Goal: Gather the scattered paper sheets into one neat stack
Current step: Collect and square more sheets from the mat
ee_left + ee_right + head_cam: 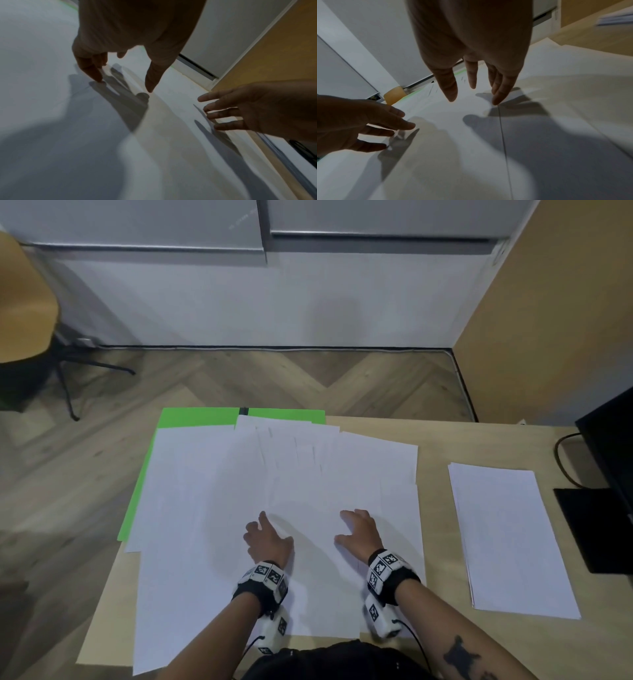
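Note:
Several white paper sheets point(308, 474) lie spread and overlapping across the middle of the wooden table point(435, 446), partly over a green sheet point(198, 417). A separate white stack point(510, 535) lies at the right. My left hand point(270, 529) and right hand point(349, 525) are side by side over the near sheets, fingers spread and holding nothing. In the left wrist view the left fingertips point(100, 80) point down and reach the paper point(51, 94). In the right wrist view the right fingers point(451, 97) hang straight, close above the paper point(556, 94), beside a sheet edge point(503, 135).
A black monitor point(609, 446) with its base and cable stands at the table's right edge, just past the stack. An orange chair point(24, 302) is on the floor at far left. The sheets overhang the table's left front corner.

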A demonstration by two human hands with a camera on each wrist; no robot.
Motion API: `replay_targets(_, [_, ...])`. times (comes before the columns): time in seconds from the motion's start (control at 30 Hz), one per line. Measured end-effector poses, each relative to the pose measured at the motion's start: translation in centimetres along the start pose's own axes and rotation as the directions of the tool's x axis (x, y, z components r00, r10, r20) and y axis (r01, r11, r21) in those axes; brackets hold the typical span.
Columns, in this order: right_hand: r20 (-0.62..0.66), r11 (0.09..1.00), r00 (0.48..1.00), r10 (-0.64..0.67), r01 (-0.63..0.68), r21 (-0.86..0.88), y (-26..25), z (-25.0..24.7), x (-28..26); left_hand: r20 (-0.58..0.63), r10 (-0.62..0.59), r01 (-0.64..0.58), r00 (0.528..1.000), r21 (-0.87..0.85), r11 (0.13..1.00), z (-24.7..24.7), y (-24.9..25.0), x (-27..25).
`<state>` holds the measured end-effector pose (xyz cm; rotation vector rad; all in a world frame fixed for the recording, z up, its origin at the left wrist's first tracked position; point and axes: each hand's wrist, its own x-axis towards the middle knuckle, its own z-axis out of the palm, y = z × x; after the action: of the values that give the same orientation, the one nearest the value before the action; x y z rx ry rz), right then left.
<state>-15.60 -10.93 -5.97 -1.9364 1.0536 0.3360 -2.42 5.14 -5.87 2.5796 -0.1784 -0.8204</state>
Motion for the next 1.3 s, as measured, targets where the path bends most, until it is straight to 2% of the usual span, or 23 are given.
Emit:
replay_targets(0.23, [-0.098, 0.970, 0.993, 0.060, -0.035, 0.240, -0.7, 1.2, -0.2, 0.093, -0.028, 0.046, 0.995, -0.197, 0.979, -0.5, -0.6, 1.7])
replay_targets(0.33, [-0.102, 0.961, 0.992, 0.077, -0.046, 0.273, -0.6, 1.4, -0.3, 0.146, -0.047, 0.087, 0.988, -0.281, 0.956, -0.7, -1.0, 2.0])
replay_targets(0.43, [-0.089, 0.960, 0.993, 0.074, -0.047, 0.276, -0.4, 1.3, -0.5, 0.144, -0.001, 0.039, 0.990, -0.265, 0.964, -0.8, -1.3, 2.4])
replay_targets(0.53, [-0.091, 0.963, 0.994, 0.063, -0.037, 0.265, -0.4, 1.4, -0.8, 0.073, 0.000, 0.015, 0.997, -0.214, 0.977, -1.5, -1.6, 3.0])
replay_targets(0.6, [-0.101, 0.967, 0.993, 0.060, -0.033, 0.252, -0.4, 1.6, -1.0, 0.015, 0.073, -0.068, 0.997, -0.189, 0.979, -1.9, -1.8, 3.1])
replay_targets(0.67, [-0.102, 0.967, 0.993, 0.060, -0.033, 0.252, -0.3, 1.8, -1.1, -0.003, 0.194, -0.191, 0.981, -0.217, 0.957, -2.2, -1.7, 2.5])
replay_targets(0.77, [-0.099, 0.958, 0.994, 0.053, -0.023, 0.287, -0.4, 1.9, -1.4, 0.096, 0.299, -0.252, 0.949, -0.337, 0.907, -2.8, -1.3, 1.4])
replay_targets(0.87, [-0.090, 0.940, 0.995, 0.044, -0.010, 0.341, -0.2, 1.4, -1.6, 0.143, 0.388, -0.330, 0.910, -0.316, 0.890, -2.8, -0.9, 0.5])
replay_targets(0.93, [-0.105, 0.896, 0.992, 0.068, -0.014, 0.443, -0.2, 0.9, -1.8, 0.153, 0.434, -0.374, 0.888, -0.307, 0.875, -2.9, -0.6, 0.1])
replay_targets(1.0, [-0.174, 0.832, 0.978, 0.113, 0.003, 0.555, -0.6, 0.3, -2.3, 0.150, 0.460, -0.402, 0.875, -0.306, 0.863, -3.6, 0.0, -0.2])
replay_targets(1.1, [-0.266, 0.668, 0.943, 0.200, 0.068, 0.741, -2.0, -0.7, -3.4, 0.105, 0.494, -0.432, 0.863, -0.353, 0.830, -5.5, 0.7, 0.1])
replay_targets(1.17, [-0.234, 0.582, 0.950, 0.208, 0.073, 0.810, -2.8, -1.2, -3.9, 0.077, 0.466, -0.388, 0.881, -0.445, 0.807, -6.8, 0.9, 0.5])
replay_targets(1.23, [-0.156, 0.476, 0.972, 0.173, 0.056, 0.877, -3.3, -1.4, -4.1, 0.078, 0.405, -0.294, 0.911, -0.565, 0.771, -7.7, 0.9, 1.1])
replay_targets(1.3, [-0.082, 0.433, 0.981, 0.176, -0.002, 0.901, -4.0, -1.6, -4.3, 0.107, 0.380, -0.220, 0.919, -0.661, 0.718, -8.5, 0.9, 1.4])
